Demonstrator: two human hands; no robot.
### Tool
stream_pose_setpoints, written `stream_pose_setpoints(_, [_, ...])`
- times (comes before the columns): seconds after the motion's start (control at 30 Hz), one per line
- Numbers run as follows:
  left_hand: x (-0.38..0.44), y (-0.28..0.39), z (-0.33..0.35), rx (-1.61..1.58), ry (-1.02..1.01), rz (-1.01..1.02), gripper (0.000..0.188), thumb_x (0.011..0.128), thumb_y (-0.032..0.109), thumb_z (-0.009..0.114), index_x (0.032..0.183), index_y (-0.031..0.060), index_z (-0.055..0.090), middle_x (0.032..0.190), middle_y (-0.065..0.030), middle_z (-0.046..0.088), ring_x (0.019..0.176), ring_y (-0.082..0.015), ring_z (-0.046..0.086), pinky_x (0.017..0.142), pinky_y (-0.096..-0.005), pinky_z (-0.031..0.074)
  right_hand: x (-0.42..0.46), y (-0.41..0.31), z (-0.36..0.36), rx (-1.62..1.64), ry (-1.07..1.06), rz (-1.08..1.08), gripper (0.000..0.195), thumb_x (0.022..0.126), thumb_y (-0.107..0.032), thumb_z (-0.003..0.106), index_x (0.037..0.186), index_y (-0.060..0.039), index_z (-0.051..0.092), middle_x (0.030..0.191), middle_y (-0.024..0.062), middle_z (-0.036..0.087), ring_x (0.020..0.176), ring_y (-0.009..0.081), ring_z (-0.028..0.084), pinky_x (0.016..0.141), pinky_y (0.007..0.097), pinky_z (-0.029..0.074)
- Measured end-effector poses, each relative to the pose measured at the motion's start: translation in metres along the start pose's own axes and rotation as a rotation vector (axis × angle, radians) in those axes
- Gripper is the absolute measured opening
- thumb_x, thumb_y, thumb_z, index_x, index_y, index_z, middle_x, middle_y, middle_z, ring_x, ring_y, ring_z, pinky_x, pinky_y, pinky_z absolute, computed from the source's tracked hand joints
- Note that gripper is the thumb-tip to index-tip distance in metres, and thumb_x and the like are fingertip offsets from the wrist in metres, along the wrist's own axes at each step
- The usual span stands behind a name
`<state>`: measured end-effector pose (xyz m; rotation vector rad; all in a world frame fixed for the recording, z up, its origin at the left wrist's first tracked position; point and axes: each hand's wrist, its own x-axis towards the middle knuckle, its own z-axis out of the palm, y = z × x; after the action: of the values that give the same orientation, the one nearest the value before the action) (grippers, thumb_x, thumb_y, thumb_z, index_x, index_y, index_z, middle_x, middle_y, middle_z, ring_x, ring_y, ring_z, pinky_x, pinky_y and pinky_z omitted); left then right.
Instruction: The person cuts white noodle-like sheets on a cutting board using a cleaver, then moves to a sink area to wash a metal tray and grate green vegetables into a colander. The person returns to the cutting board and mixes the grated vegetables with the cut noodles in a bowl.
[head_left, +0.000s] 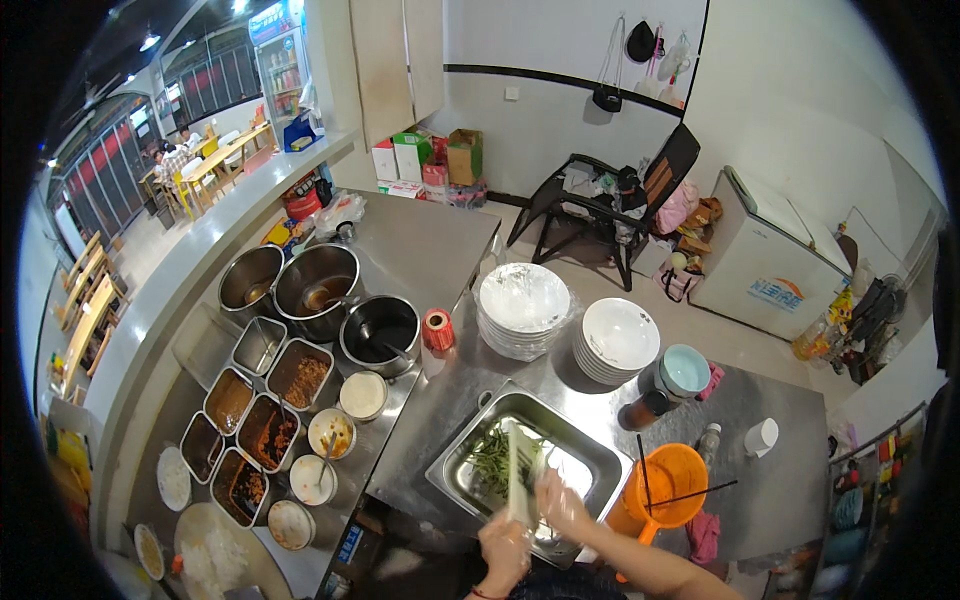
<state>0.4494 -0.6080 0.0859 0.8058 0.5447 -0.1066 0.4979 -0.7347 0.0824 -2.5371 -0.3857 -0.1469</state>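
Note:
My left hand (504, 546) grips the lower end of a pale hand grater (517, 472), which stands tilted in a rectangular stainless-steel pan (616, 480). Thin green vegetable shreds (489, 459) lie in a heap on the pan's floor, left of the grater. Close against the grater's right face is my right hand (561, 506), blurred and with curled fingers. Whatever it may hold is hidden by the blur. Both hands seem to wear clear plastic gloves.
An orange plastic jug (679, 476) with dark sticks stands right of the pan. Behind are stacked white bowls (525, 296), more bowls (620, 334) and a red twine spool (438, 330). Steel pots (315, 281) and sauce tins (268, 431) crowd the left counter. A chest freezer (757, 262) stands beyond.

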Motion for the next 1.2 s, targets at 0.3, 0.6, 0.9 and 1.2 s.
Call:
stream_pose_setpoints(0.3, [0.003, 0.013, -0.011, -0.035, -0.036, -0.022, 0.018, 0.08, -0.004, 0.052, 0.089, -0.0066, 0.067, 0.072, -0.0039, 0.059, 0.059, -0.0105, 0.052, 0.056, -0.0268, 0.046, -0.01, 0.023, 0.015, -0.449, 0.04, -0.394, 0.019, 0.088, -0.01, 0.049, 0.09, 0.0084, 0.052, 0.08, 0.025, 0.052, 0.063, 0.0323, 0.06, 0.05, 0.0404, 0.049])
stream_pose_setpoints(0.6, [-0.003, 0.015, 0.011, 0.009, 0.012, -0.012, 0.026, 0.08, -0.006, 0.049, 0.101, -0.0098, 0.063, 0.078, -0.0055, 0.059, 0.062, -0.0135, 0.055, 0.055, -0.026, 0.043, 0.001, 0.009, -0.001, -0.647, -0.122, -0.38, 0.026, 0.077, -0.008, 0.054, 0.092, 0.0125, 0.058, 0.097, 0.0347, 0.059, 0.075, 0.0349, 0.063, 0.061, 0.0362, 0.053])
stream_pose_setpoints(0.9, [-0.02, -0.001, 0.007, 0.23, 0.035, 0.01, 0.03, 0.082, -0.005, 0.049, 0.108, -0.0079, 0.064, 0.082, -0.0045, 0.062, 0.068, -0.0125, 0.057, 0.059, -0.0248, 0.044, 0.042, 0.054, 0.011, -0.386, -0.033, -0.132, 0.023, 0.075, -0.006, 0.057, 0.086, 0.0126, 0.062, 0.085, 0.0283, 0.06, 0.078, 0.0321, 0.061, 0.065, 0.0378, 0.052])
stream_pose_setpoints(1.2, [-0.04, 0.01, 0.026, 0.225, -0.074, -0.017, 0.036, 0.079, -0.008, 0.048, 0.111, -0.0123, 0.062, 0.095, -0.0099, 0.064, 0.076, -0.0147, 0.06, 0.065, -0.025, 0.046, 0.068, 0.066, -0.002, -0.355, -0.128, 0.08, 0.027, 0.076, -0.007, 0.055, 0.09, 0.0158, 0.059, 0.078, 0.0285, 0.062, 0.067, 0.0353, 0.064, 0.063, 0.0441, 0.054])
